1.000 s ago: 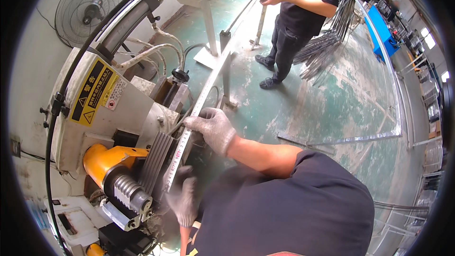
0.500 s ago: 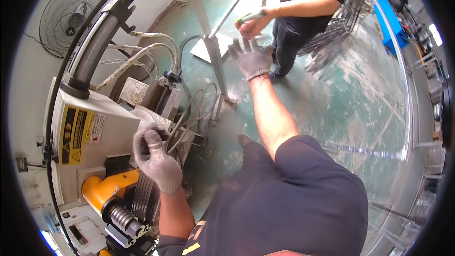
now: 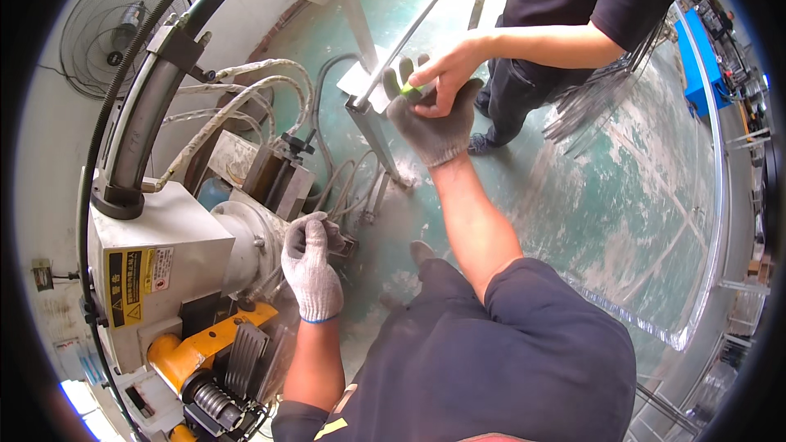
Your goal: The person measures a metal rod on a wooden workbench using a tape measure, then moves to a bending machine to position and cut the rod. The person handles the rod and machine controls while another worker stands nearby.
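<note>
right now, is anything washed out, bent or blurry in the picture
Head view: the floor is washed out white near the top; head view: the silver bar at right bows with the fisheye, and black fills the corners; head view: the left hand looks fairly sharp.

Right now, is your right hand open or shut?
The right hand is open: gloved fingers extended, the co-worker's hand over its palm.
</note>
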`<state>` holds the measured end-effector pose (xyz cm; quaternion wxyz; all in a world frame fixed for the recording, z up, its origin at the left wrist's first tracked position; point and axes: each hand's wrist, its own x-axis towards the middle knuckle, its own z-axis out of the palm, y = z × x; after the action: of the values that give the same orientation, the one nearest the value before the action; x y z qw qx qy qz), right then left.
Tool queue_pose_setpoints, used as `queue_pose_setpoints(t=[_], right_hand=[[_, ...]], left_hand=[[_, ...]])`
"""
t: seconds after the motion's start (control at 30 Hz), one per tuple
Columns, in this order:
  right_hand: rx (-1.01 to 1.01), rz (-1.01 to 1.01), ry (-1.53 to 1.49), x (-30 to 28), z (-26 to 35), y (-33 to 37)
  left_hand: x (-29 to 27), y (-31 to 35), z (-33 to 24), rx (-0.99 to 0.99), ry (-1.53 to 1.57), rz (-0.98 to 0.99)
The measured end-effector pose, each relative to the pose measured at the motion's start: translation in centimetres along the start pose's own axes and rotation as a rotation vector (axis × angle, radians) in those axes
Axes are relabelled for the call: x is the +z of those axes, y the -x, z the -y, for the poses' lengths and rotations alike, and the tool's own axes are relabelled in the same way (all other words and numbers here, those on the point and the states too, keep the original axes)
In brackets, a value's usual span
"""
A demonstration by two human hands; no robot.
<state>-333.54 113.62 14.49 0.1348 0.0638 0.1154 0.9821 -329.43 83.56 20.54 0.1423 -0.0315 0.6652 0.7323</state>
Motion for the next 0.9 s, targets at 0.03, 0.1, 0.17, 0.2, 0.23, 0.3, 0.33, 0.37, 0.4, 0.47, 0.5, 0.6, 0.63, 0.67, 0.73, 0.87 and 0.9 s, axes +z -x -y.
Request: queue_pose_setpoints(t=[0.03,0.1,0.17,0.2,0.23,0.3,0.33,0.37,0.4,0.47,0.5,0.6,0.63,0.67,0.73,0.87,0.9], right_hand=[[-0.036,-0.029,0.06,-0.9,0.2,0.1],[0.022,0.119,0.052,-2.9,0.6,0.4],[0.061,0.048,0.022,-1.6,-0.9,2.0],[0.036,-0.021,0.079,-2.1,-0.8,2.6],[0.015,-0.142,0.163,-3.7,0.3,3.2],[-0.038,-0.203,0.325,-2.6,-1.0,4.5],[-0.095,-0.3,0.481,-2.7,-1.0,4.9],[-0.018,-0.132,0.473,-5.5,0.3,5.4],[-0.093,-0.272,0.523,-4.7,-2.2,6.6],[-0.077,-0.387,0.835,-7.4,-3.5,8.0],[-0.012,-0.355,0.953,-7.1,-5.4,8.3],[0.051,-0.326,1.277,1.6,-16.6,9.0],[0.055,-0.172,1.322,3.1,-19.1,8.5],[0.056,-0.062,1.383,5.5,-21.8,7.9],[0.102,0.133,1.577,11.6,-28.4,6.0],[-0.09,0.852,1.911,19.4,-43.0,0.5],[-0.143,0.957,2.08,20.5,-47.0,-1.3]], left_hand=[[0.2,-0.1,-0.2,0.019,-0.017,0.001],[0.0,-0.1,-0.7,0.039,-0.022,0.016],[-0.7,0.7,-0.8,0.023,0.012,-0.018],[-0.9,1.0,-1.2,0.005,0.04,-0.049],[-1.6,1.1,-0.8,0.04,-0.027,-0.093],[-2.8,1.8,-2.7,0.123,-0.202,-0.108],[-4.0,2.2,-2.3,0.116,-0.093,-0.1],[-5.2,2.6,-2.1,0.182,-0.124,-0.137],[-6.7,3.3,-2.2,0.237,-0.154,-0.169],[-10.0,5.2,-3.7,0.435,-0.485,-0.277],[-11.8,5.9,-4.3,0.524,-0.649,-0.319],[-18.1,6.9,-4.9,0.718,-0.882,-0.408],[-20.0,6.8,-4.6,0.768,-0.942,-0.437],[-21.7,6.9,-4.3,0.757,-1.004,-0.463],[-25.5,7.1,-2.6,0.796,-1.125,-0.529],[-29.7,10.6,0.0,0.581,-0.912,-0.605],[-30.0,10.5,0.1,0.58,-0.984,-0.572]])
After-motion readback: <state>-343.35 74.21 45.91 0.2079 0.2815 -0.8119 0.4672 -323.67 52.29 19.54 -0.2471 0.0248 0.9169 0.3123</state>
